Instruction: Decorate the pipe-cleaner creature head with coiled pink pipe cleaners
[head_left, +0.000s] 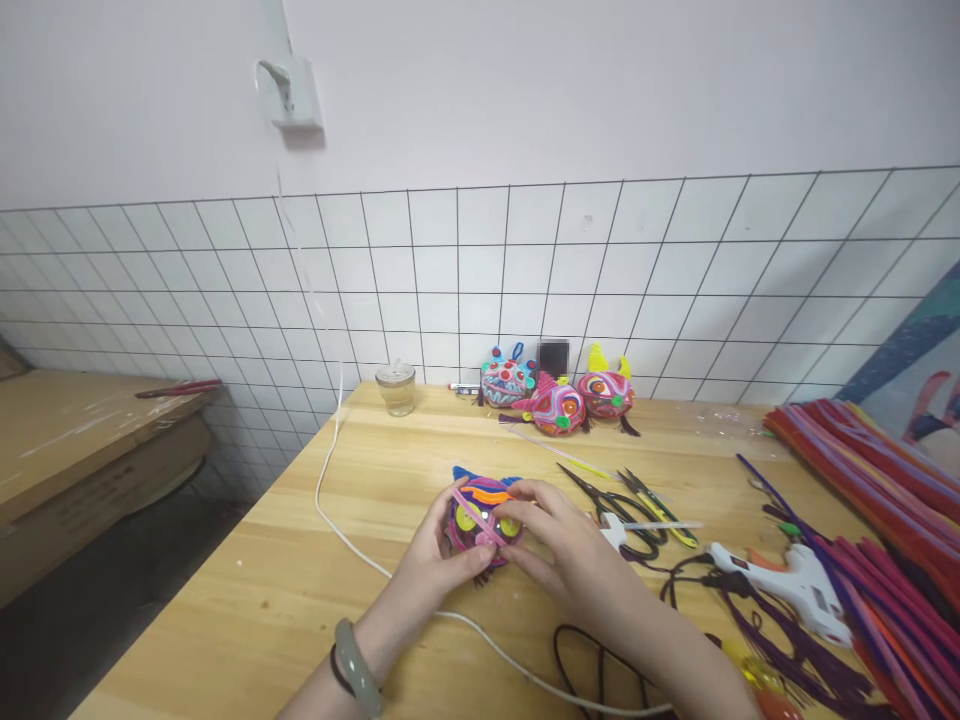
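Held low over the table is a round craft ornament [489,497] covered in coloured pipe cleaner, with blue ear-like points, yellow button-like eyes and an orange strip. My left hand [435,555] wraps around its left side, thumb pressed on the lower front. A pink pipe cleaner [469,508] runs slantwise across the front. From the right, my right hand [562,540] has bent fingers on the ornament near the pink strip; its fingertips partly cover the right eye. Black scissors [641,540] lie just beyond my right hand.
Finished-looking ornaments [559,408] stand at the back beside a glass cup [396,388]. Rightward lie a yellow craft knife [664,515], a white glue gun [795,590], purple tassels [795,640] and pipe-cleaner bundles [870,480]. A white cable [341,535] crosses the table.
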